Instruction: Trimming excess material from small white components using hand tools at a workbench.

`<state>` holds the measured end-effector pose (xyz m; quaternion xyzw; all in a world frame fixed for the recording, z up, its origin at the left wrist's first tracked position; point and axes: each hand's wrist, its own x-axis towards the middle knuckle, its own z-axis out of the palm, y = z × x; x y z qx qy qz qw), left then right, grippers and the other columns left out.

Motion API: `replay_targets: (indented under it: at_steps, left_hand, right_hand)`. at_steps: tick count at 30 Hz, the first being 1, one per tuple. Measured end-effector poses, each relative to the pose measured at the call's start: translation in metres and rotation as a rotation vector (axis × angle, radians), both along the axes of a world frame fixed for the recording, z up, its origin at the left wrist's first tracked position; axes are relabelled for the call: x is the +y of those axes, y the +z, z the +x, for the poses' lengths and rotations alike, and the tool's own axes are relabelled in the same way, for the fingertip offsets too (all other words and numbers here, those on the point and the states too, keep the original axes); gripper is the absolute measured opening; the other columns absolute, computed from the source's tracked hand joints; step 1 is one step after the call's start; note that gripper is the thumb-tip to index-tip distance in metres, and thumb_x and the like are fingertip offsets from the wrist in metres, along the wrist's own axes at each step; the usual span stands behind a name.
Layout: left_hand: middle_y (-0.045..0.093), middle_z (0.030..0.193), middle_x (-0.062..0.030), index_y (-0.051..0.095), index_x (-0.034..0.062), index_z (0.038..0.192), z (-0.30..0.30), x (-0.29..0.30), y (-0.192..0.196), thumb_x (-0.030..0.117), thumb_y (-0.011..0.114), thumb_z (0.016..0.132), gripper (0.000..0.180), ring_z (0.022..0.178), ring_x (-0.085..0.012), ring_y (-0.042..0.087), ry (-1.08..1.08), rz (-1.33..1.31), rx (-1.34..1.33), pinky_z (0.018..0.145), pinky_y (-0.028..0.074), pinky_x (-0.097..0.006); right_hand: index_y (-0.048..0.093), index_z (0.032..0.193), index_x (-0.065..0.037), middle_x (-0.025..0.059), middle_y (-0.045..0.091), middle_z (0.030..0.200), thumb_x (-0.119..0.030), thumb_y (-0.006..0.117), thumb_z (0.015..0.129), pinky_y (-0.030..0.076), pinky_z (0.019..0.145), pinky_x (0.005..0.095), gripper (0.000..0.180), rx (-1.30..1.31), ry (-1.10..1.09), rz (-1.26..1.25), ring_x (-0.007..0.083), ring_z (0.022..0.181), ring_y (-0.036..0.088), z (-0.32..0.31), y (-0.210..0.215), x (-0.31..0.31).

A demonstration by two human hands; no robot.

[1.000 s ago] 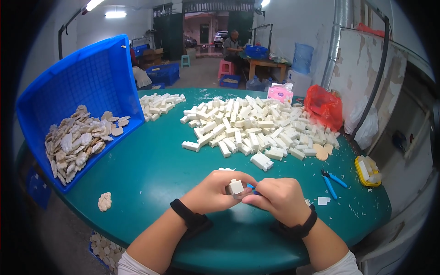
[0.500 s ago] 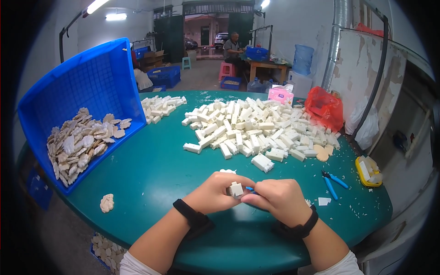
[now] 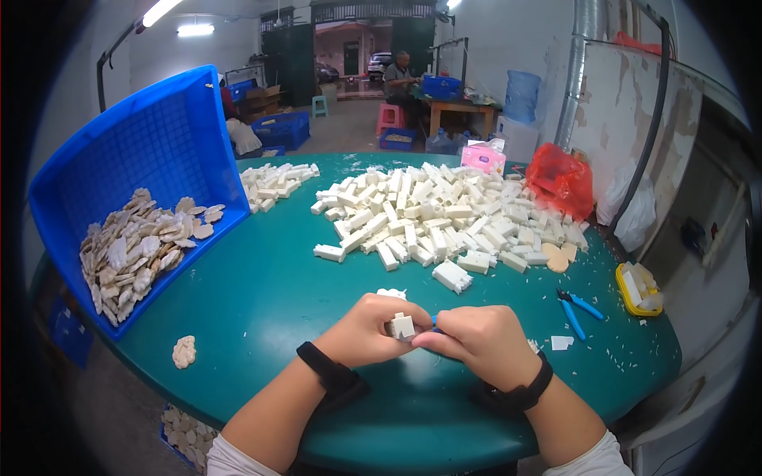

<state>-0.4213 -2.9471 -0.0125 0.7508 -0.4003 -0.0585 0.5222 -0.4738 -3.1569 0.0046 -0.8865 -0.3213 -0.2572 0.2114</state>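
Note:
My left hand (image 3: pixel 367 332) is closed around a small white plastic block (image 3: pixel 402 327), whose squared end pokes out between thumb and fingers. Pressed up close to it, my right hand (image 3: pixel 494 343) grips a blue tool (image 3: pixel 435 323); only a bit of blue shows, so its kind is hidden. Just beyond my left knuckles, another white piece (image 3: pixel 391 293) lies partly covered. A wide white ridged block (image 3: pixel 452 277) rests on the green table (image 3: pixel 278 293) farther out, at the near edge of a large heap of white plastic blocks (image 3: pixel 421 210).
At left a tilted blue crate (image 3: pixel 159 111) holds flat cream pieces; one such piece (image 3: pixel 184 352) lies nearby. Blue-handled nippers (image 3: pixel 578 311), white scraps and a yellow tray (image 3: pixel 640 290) are at right. A red bag (image 3: pixel 559 181) and pink tissue pack (image 3: pixel 482 157) stand behind. A person (image 3: pixel 399 79) sits far off.
The whole view has shifted slightly. Both hands keep nearly the same grip and place, with the white block turned a little in my left hand.

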Motion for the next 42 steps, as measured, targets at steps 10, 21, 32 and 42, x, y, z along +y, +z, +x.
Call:
replay_targets:
  at_steps: [10, 21, 32, 42]
  left_hand:
    - [0.072, 0.087, -0.0083, 0.071, 0.0007, 0.093, 0.002, 0.002, 0.000, 0.002, 0.074, 0.079, 0.014, 0.079, -0.0160, 0.066, 0.033, -0.004, -0.016, 0.071, 0.052, -0.030]
    - [0.070, 0.084, -0.0060, 0.064, 0.0061, 0.121, -0.001, -0.004, 0.002, 0.005, 0.068, 0.085, 0.036, 0.062, -0.0102, 0.062, 0.112, -0.094, -0.209, 0.056, 0.050, -0.026]
    - [0.065, 0.090, -0.0021, 0.055, 0.0078, 0.132, 0.004, 0.000, 0.002, 0.013, 0.070, 0.090, 0.045, 0.069, -0.0088, 0.065, 0.132, -0.174, -0.014, 0.056, 0.051, -0.022]
    - [0.064, 0.093, -0.0017, 0.062, 0.0056, 0.126, 0.001, -0.001, 0.002, 0.008, 0.067, 0.092, 0.035, 0.076, -0.0064, 0.062, 0.056, -0.200, 0.141, 0.062, 0.050, -0.021]
  right_hand:
    - [0.057, 0.068, -0.009, 0.0071, 0.054, 0.060, -0.042, 0.068, 0.089, 0.041, 0.046, 0.0358, 0.041, 0.003, -0.049, -0.027, 0.0268, 0.053, 0.056, 0.001, 0.004, -0.002]
    - [0.056, 0.066, -0.008, 0.0097, 0.051, 0.058, -0.038, 0.073, 0.086, 0.039, 0.047, 0.0370, 0.040, -0.049, -0.096, 0.137, 0.0281, 0.052, 0.052, 0.009, 0.000, -0.015]
    - [0.058, 0.073, -0.005, 0.0108, 0.055, 0.062, -0.036, 0.071, 0.089, 0.041, 0.048, 0.0372, 0.037, -0.021, -0.136, 0.237, 0.0288, 0.054, 0.054, 0.013, -0.005, -0.012]
    - [0.057, 0.071, -0.006, 0.0099, 0.054, 0.060, -0.036, 0.071, 0.089, 0.041, 0.048, 0.0371, 0.038, -0.046, -0.126, 0.220, 0.0283, 0.052, 0.053, 0.010, -0.003, -0.010]
